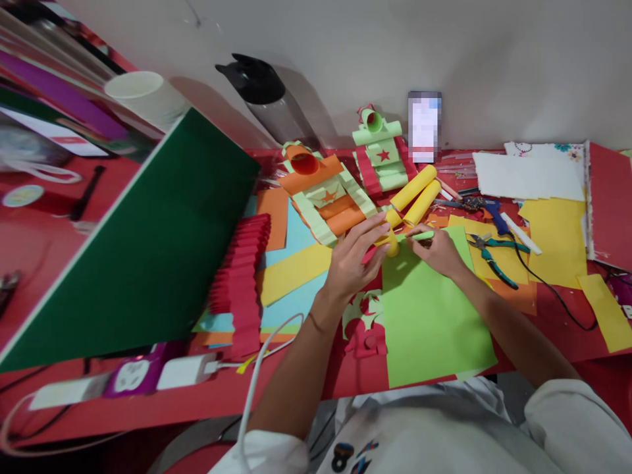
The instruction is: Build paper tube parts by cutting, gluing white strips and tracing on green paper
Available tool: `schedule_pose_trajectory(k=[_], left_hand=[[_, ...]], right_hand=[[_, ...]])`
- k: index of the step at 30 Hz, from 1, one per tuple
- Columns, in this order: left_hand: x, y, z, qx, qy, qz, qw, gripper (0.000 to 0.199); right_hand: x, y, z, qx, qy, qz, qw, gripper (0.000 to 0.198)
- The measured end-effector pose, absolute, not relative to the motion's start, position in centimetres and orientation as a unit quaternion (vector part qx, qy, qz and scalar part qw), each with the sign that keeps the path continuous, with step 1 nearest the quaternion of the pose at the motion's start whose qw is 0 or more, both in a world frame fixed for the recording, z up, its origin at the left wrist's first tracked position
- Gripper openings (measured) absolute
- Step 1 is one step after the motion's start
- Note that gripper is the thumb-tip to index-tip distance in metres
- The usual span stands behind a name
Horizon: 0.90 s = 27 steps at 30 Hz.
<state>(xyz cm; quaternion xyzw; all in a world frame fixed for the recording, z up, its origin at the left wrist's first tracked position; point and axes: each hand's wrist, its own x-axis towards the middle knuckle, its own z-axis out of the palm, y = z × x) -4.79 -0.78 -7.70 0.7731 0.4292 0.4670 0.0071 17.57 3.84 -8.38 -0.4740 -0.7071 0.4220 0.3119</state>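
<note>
My left hand [353,257] is closed around a short yellow paper tube [393,246], steadying it at the top edge of a bright green sheet [434,316]. Between the fingertips of my right hand [437,249] is a slim light-green pen-like stick [421,236]; its tip points at that tube. Just beyond my hands lie yellow paper rolls [415,189]. Behind my left hand stands an orange and pale-green paper model [330,197] with a star. A similar red and pale-green model [382,155] is farther back.
To the right are teal-handled pliers [498,253], a blue glue gun [494,214] and yellow sheets [555,240]. A phone [424,128] leans on the wall. On the left stand a green board [148,243], a bottle [271,99] and pleated red paper [247,283]. A white cable [257,375] passes my left forearm.
</note>
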Motion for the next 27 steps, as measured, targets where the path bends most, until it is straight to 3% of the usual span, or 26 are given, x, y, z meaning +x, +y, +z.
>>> schedule_pose_trajectory(k=[6, 20, 27], left_hand=[[-4.9, -0.7, -7.4, 0.780, 0.425, 0.459, 0.021, 0.039], [-4.7, -0.8, -7.3, 0.767, 0.455, 0.453, 0.020, 0.031], [-5.4, -0.6, -6.4, 0.656, 0.496, 0.569, -0.026, 0.035]], right_hand=[[17.6, 3.9, -8.5, -0.474, -0.716, 0.414, 0.300, 0.021], [17.6, 3.7, -8.5, -0.481, -0.702, 0.428, 0.305, 0.013], [17.6, 3.7, -8.3, -0.485, -0.699, 0.428, 0.304, 0.011]])
